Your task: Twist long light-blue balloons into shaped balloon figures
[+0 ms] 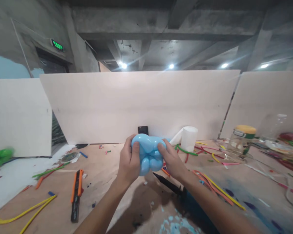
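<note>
Above the middle of the table, a light blue twisted balloon (147, 146) with several bulging segments is held between both hands. My left hand (129, 159) wraps round its left side, the thumb pressed on the front. On the right side my right hand (172, 159) grips it with thumb and fingers, and a short blue end sticks out past the fingertips. The fingers behind the balloon are hidden. Below my right hand lies a balloon pump (168, 183) with a black pointed nozzle, its blue body partly covered by my right forearm.
An orange and black utility knife (76, 195) lies to the left, near a yellow uninflated balloon (36, 208). Against the white board (141, 104) stand a dark phone (143, 130) and a white paper roll (189, 139). A yellow-lidded jar (241, 141) and scattered balloons are at right.
</note>
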The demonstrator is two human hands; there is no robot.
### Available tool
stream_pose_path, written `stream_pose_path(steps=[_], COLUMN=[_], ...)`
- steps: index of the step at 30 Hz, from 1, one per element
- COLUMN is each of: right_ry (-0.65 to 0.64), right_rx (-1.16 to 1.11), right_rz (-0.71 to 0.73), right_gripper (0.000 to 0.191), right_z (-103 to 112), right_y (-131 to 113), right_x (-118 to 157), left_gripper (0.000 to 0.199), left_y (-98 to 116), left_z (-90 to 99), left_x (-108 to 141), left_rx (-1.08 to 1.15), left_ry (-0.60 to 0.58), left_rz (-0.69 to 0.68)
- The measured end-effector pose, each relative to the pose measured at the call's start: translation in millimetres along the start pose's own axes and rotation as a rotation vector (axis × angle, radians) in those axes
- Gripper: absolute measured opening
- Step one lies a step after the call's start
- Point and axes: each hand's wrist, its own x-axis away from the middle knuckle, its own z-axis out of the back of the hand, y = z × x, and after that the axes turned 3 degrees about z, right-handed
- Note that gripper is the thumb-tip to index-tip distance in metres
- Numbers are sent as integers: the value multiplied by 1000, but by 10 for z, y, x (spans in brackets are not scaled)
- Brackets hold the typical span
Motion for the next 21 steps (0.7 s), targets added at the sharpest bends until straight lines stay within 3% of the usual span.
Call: stream_pose_path(steps=[3, 9, 13, 16, 21], right_ry=[-27, 21, 95, 83, 61], right_rx=[85, 194, 230, 257, 145], right_rz=[28, 83, 201, 277, 116], right_gripper=[36, 35, 32, 29, 31], right_z=[18, -29, -121, -164, -158], right_y=[5, -29, -45, -29, -84], right_x=[36, 157, 258, 280, 220], left_gripper=[36, 38, 40, 46, 40], left_y=[18, 101, 40, -31, -53], left_z=[4, 59, 75, 73, 51], left_x=[2, 76, 54, 26, 50], left_rx=[-12, -87, -28, 24, -19], left_ry=[20, -91, 10, 16, 11], left_rz=[67, 70, 197, 307, 225])
